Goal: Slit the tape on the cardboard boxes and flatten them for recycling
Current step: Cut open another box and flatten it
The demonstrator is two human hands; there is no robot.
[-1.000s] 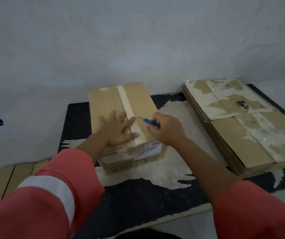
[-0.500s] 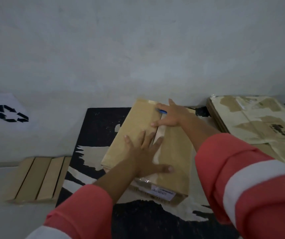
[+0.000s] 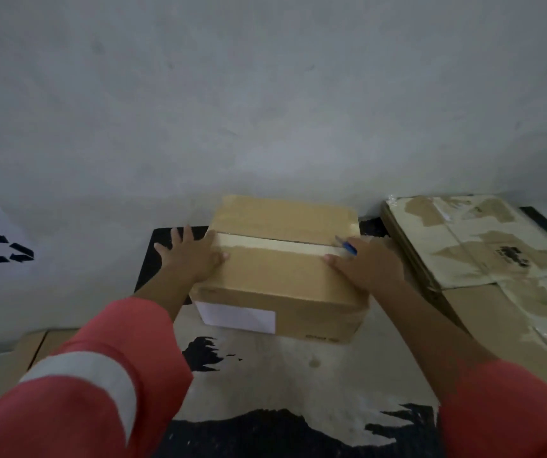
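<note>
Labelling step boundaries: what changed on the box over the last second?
The box was turned: its tape seam, which ran away from the person, now runs left to right. The left hand moved from the top to the box's left end, fingers straight; the right hand went to the seam's right end. Unchanged: the right hand grips the blue cutter, and the flattened stack lies at right.

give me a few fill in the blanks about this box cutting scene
The right hand holds a ____ cutter.
The left hand lies flat on the ____ end of the box.
The flattened stack lies to the ____ of the box.
The label on its front is ____.
Missing words: blue, left, right, white.
</note>
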